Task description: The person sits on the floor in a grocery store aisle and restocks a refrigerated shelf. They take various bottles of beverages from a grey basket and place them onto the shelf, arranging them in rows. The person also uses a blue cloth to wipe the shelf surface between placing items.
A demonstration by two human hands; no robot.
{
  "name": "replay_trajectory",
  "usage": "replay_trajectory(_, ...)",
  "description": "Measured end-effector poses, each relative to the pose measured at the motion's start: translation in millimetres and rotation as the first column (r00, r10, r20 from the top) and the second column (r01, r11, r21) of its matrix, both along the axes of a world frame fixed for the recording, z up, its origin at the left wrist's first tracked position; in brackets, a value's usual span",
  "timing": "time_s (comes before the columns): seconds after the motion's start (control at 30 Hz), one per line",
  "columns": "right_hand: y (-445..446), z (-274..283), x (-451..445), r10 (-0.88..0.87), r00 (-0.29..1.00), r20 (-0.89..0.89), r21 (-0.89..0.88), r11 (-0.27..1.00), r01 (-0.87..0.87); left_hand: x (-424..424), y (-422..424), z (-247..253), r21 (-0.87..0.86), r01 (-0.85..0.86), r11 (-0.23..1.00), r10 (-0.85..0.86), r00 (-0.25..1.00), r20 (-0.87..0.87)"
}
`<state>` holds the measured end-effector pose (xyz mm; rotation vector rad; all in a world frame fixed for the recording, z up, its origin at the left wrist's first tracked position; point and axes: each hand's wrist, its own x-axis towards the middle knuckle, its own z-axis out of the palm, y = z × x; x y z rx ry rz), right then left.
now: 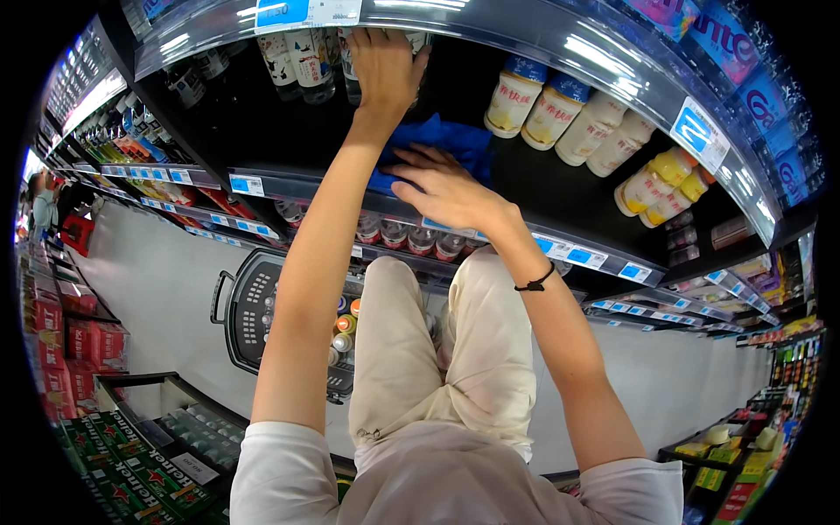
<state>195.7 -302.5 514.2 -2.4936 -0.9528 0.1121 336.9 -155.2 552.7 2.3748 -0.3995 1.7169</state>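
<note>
My left hand (387, 72) reaches up to the clear bottles at the back of the black shelf (275, 141); its fingers lie over a bottle, and whether they grip it is hidden. Beside it stand clear bottles with illustrated white labels (308, 65). My right hand (446, 187) rests with spread fingers on a crumpled blue cloth (459, 144) near the shelf's front edge. To the right of the cloth stand white drink bottles with blue caps (515, 98), plain white bottles (590, 128) and yellow-and-white bottles (656, 184).
A shelf lip with price tags (246, 185) runs below my hands, with bottles with red labels (394, 233) under it. A dark basket (252, 308) holding bottles stands on the floor, left of my knees. Overhead is another shelf's edge (499, 33). Green beer cartons (131, 466) are at lower left.
</note>
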Motion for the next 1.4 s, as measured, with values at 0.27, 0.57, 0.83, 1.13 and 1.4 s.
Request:
replay_trajectory(0.27,-18,6,3,-0.097,0.983,0.159,-0.023,0.995,0.101,-64,50,-6,-0.227,0.167,0.959,-0.196,0.974,-0.112)
replay_trajectory(0.57,16,3,111,-0.173,0.977,0.124,-0.199,0.960,0.195,-72,78,-20,-0.310,0.252,0.917,-0.264,0.965,0.006)
replay_trajectory(0.83,16,1,102,-0.026,0.985,0.168,-0.196,0.979,0.060,-62,78,-31,-0.295,0.274,0.915,-0.255,0.962,0.100)
replay_trajectory(1.13,34,-2,109,-0.072,0.975,0.208,-0.205,0.972,0.116,-58,82,-38,-0.277,0.308,0.910,-0.278,0.950,0.143)
replay_trajectory(1.4,29,-8,132,-0.186,0.964,0.191,-0.112,0.971,0.210,-58,64,-34,-0.269,0.348,0.898,-0.340,0.937,0.079)
